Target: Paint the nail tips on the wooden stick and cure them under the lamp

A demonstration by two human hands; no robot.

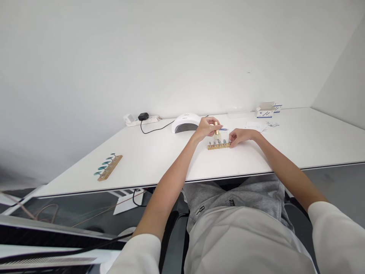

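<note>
Behind the tabletop's (pixel 256 158) front edge, your left hand (pixel 205 128) is pinching a probably light, slick gold cap (pixel 217 131) mid-barrel, your right hand (pixel 238 136) (grip unclear) touching the wooden rack (pixel 212 147).

A slim wooden stand (pixel 218 146) lies flat on the white counter (pixel 159 156), its long side running roughly left to right, near the front edge. Five small nail tips (pixel 219 143) rise from it in a single spaced row, each on a short peg; they look glossy, silvery and faintly bluish, too small for finer detail. The stand's right end is partly hidden. Just above and behind the row, a shiny gold cap (pixel 216 129) is held upright, clear of the wood. Pale, see-through material shows directly beneath it; whether the two join is unclear.
</note>
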